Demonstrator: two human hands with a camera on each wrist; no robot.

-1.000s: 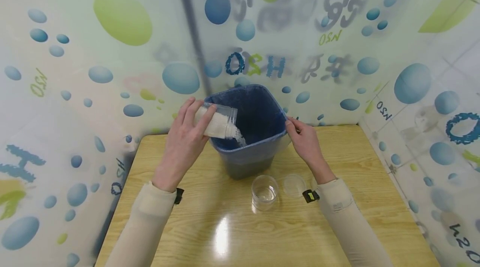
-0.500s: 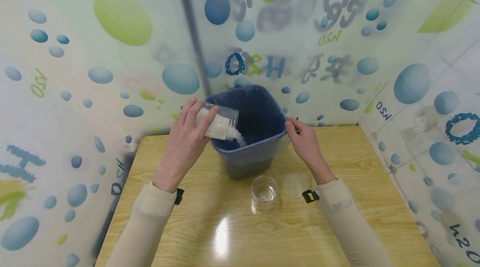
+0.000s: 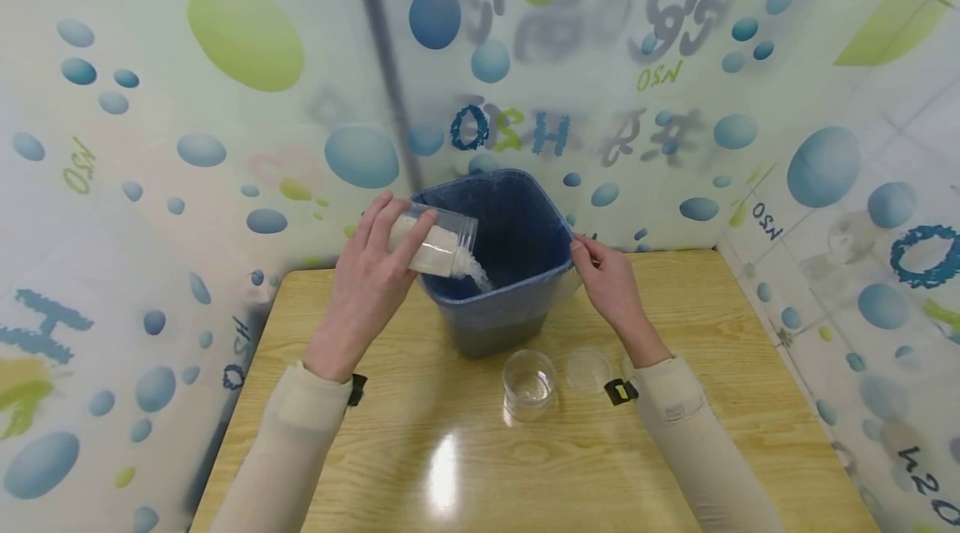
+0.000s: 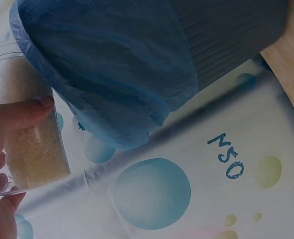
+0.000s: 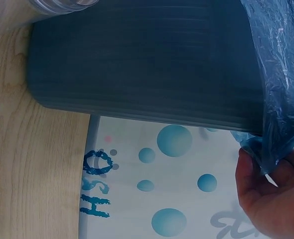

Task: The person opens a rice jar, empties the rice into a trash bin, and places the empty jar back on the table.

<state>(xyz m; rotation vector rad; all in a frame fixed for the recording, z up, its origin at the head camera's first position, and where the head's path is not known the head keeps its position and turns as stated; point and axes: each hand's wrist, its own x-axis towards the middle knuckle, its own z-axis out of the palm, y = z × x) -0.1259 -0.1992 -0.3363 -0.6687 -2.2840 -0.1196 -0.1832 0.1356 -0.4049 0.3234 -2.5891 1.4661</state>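
A dark trash bin (image 3: 498, 337) stands on the table, lined with a thin blue plastic bag (image 4: 117, 74) folded over its rim. At its left rim my left hand (image 3: 363, 283) grips a clear jar (image 3: 431, 248), tilted with its mouth over the bin. Pale grains, which look like rice (image 4: 37, 154), fill much of the jar, and some spill from its mouth into the bin. My right hand (image 3: 613, 287) pinches the bag's folded edge at the right rim, seen closer in the right wrist view with the liner (image 5: 286, 64) gathered between thumb and fingers. The bin's bottom is hidden.
In front of the bin, a second clear jar (image 3: 528, 387) stands on the wooden table (image 3: 360, 458). A clear round lid (image 3: 588, 371) lies just right of it. Behind and beside the table rises a patterned curtain (image 3: 300, 183) with blue and green spots.
Grains keep spilling from the tilted jar in every frame. The jar and left hand shift only slightly; my right hand stays at the rim.
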